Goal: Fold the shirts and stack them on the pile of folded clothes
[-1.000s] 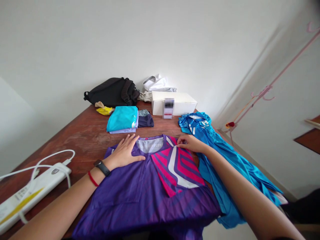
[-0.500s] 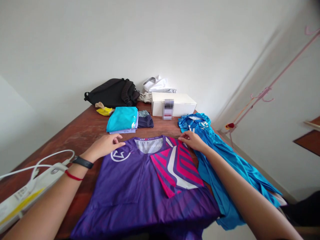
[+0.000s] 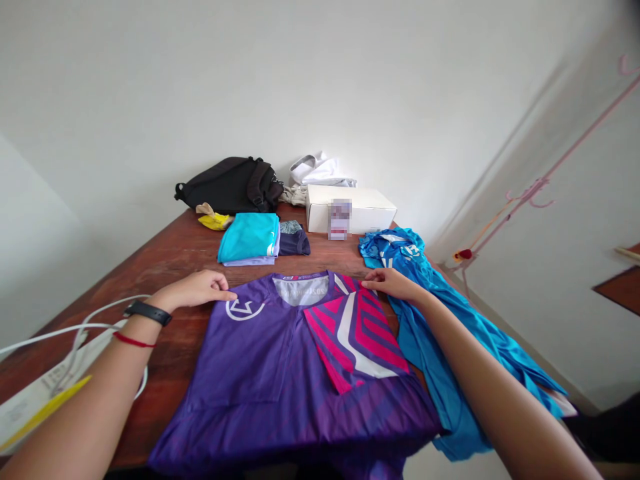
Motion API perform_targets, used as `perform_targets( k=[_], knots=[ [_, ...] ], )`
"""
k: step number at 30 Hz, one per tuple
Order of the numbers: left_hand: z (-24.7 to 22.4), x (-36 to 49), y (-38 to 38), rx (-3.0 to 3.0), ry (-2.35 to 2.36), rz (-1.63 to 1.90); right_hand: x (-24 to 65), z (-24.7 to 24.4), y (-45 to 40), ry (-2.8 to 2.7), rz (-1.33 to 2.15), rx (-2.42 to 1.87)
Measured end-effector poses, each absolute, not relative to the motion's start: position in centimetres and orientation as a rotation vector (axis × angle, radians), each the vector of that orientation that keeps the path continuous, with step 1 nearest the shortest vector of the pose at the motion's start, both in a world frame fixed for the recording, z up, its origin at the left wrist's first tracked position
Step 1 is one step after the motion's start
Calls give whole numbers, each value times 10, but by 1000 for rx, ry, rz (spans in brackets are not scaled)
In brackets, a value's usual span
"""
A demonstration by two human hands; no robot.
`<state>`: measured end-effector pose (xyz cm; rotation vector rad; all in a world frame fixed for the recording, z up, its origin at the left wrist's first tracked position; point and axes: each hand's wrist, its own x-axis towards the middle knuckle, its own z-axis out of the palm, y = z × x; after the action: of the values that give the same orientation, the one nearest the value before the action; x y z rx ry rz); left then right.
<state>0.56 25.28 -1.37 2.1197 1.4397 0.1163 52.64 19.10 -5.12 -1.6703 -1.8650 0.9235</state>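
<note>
A purple jersey [image 3: 245,367] lies face up before me, with its lower part hanging at the near edge. Its sleeves are folded inward, and the right one shows a pink, purple and white pattern. At the jersey's left shoulder, my left hand [image 3: 203,289] has its thumb out against the cloth and its fingers loosely bent, with a gap between. My right hand [image 3: 390,281] pinches the right shoulder between thumb and fingertips. Just beyond the collar is a folded turquoise garment [image 3: 247,237] on a lilac one. A crumpled blue shirt [image 3: 440,327] lies under my right forearm.
On the wooden table [image 3: 165,253] stand a white box [image 3: 373,210] and a black bag [image 3: 225,187] at the back. A folded dark garment [image 3: 295,243] lies mid-table. A power strip [image 3: 65,373] with white cables is at left. A pink rack [image 3: 560,160] leans at right.
My left hand has slid left, toward the outer edge of the jersey's shoulder. The right hand stays at the right shoulder. The view has shifted slightly.
</note>
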Motion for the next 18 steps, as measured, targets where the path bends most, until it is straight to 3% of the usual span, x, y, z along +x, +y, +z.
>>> perform_targets(
  k=[4,18],
  knots=[
    [-13,4,254,2154,1414,71,528,-46,188,-1922,1030,-1658],
    [-14,6,254,1919,1322,226,531,-60,195,-1900,855,-1547]
  ],
)
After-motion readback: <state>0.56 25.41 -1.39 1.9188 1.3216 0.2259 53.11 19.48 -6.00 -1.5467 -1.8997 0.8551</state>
